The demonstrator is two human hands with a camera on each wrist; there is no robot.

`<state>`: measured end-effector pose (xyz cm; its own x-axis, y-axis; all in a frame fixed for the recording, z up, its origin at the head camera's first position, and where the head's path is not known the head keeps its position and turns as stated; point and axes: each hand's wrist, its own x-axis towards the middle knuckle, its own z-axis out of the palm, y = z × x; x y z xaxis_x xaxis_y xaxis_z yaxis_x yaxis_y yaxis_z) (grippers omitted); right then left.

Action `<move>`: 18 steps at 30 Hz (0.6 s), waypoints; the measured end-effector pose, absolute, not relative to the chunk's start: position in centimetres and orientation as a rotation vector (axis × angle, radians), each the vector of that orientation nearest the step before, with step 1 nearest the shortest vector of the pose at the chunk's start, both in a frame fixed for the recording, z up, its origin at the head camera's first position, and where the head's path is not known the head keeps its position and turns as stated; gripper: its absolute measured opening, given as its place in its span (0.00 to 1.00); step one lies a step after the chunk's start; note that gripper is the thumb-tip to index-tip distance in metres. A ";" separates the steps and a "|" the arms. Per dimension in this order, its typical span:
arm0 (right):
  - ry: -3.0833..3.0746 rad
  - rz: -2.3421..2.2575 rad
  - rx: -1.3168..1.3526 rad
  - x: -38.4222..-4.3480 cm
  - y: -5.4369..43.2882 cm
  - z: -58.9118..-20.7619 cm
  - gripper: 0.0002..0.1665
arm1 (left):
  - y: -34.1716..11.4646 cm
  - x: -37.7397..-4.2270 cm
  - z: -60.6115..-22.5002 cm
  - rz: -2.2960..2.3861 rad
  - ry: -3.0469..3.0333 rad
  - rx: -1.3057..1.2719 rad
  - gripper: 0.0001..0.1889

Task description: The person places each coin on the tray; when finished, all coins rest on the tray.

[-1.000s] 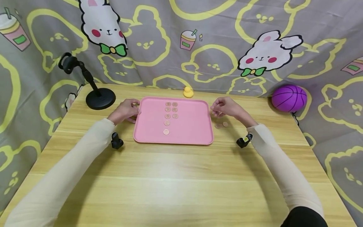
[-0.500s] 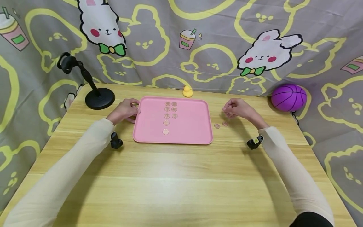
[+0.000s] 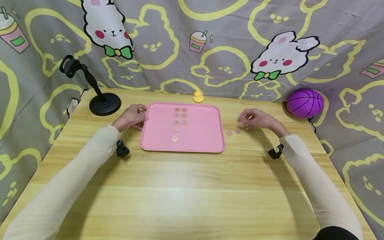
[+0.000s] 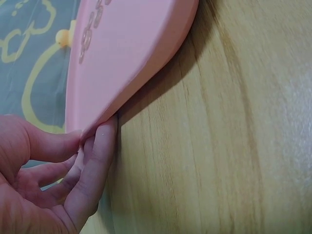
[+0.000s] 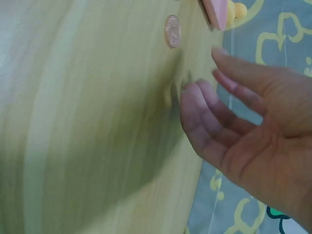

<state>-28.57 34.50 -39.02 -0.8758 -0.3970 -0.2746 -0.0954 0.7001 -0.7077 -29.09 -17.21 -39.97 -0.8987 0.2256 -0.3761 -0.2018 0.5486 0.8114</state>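
Note:
A pink tray (image 3: 204, 133) lies on the table with several copper-coloured coins (image 3: 176, 122) in two columns, the left column longer. At the tray's left edge my left hand (image 3: 132, 116) pinches the rim between thumb and fingers, which the left wrist view shows close up. Two more coins (image 3: 229, 133) lie on the wood just right of the tray. Beyond them, my right hand (image 3: 255, 119) hovers with fingers loosely bent. In the right wrist view its thumb and fingertips (image 5: 202, 87) stand apart with nothing between them, near a coin (image 5: 173, 31) on the table.
A yellow rubber duck (image 3: 198, 97) sits behind the tray. At the back left stands a black stand (image 3: 105, 104) with a round base. A purple basketball (image 3: 305, 103) is at the back right corner. Patterned grey cloth (image 3: 222, 33) hangs behind the wooden table (image 3: 180, 193).
My right hand has moved right, from beside the tray's right edge to past the two loose coins. My left hand keeps its hold on the rim, and the tray has stayed put.

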 end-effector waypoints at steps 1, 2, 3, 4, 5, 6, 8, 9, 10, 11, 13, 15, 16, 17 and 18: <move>2.481 -1.007 -0.408 -28.5 34.6 -39.2 0.17 | -17.2 -29.1 -40.0 1.309 2.347 0.017 0.29; 2.465 -1.007 -0.434 -28.5 34.8 -39.4 0.18 | -17.2 -29.1 -40.0 1.308 2.347 0.014 0.29; 2.456 -1.002 -0.451 -28.5 35.0 -39.6 0.19 | -17.2 -29.1 -40.1 1.310 2.345 0.009 0.29; 2.450 -0.998 -0.464 -28.4 35.2 -39.8 0.20 | -17.2 -29.1 -40.1 1.311 2.342 0.008 0.29; 2.449 -0.995 -0.462 -28.4 35.5 -40.1 0.21 | -17.2 -29.1 -40.1 1.313 2.339 0.009 0.30; 2.454 -0.985 -0.463 -28.3 35.6 -40.3 0.21 | -17.1 -29.1 -40.1 1.316 2.337 0.010 0.30; 2.458 -0.979 -0.441 -28.1 35.8 -40.8 0.22 | -17.1 -29.1 -40.2 1.319 2.334 0.014 0.30; 2.464 -0.978 -0.427 -27.9 35.7 -41.0 0.22 | -17.1 -29.1 -40.2 1.320 2.333 0.016 0.30; 2.467 -0.987 -0.419 -27.8 35.7 -41.3 0.22 | -17.1 -29.1 -40.2 1.319 2.333 0.018 0.30; 2.474 -1.000 -0.417 -27.6 35.5 -41.5 0.21 | -17.1 -29.1 -40.2 1.318 2.334 0.017 0.30; 2.504 -1.038 -0.436 -27.2 35.1 -41.9 0.18 | -17.2 -29.1 -40.2 1.315 2.332 0.010 0.30; 2.562 -1.060 -0.477 -26.9 34.6 -42.3 0.15 | -17.2 -29.1 -40.1 1.320 2.326 0.009 0.30; 2.590 -1.071 -0.496 -26.8 34.3 -42.5 0.13 | -17.3 -29.1 -40.1 1.321 2.324 0.012 0.30; 2.623 -1.072 -0.513 -26.7 34.1 -42.6 0.12 | -17.3 -29.2 -40.1 1.321 2.322 0.016 0.30; 2.653 -1.068 -0.523 -26.7 33.8 -42.6 0.11 | -17.3 -29.2 -40.0 1.320 2.320 0.020 0.30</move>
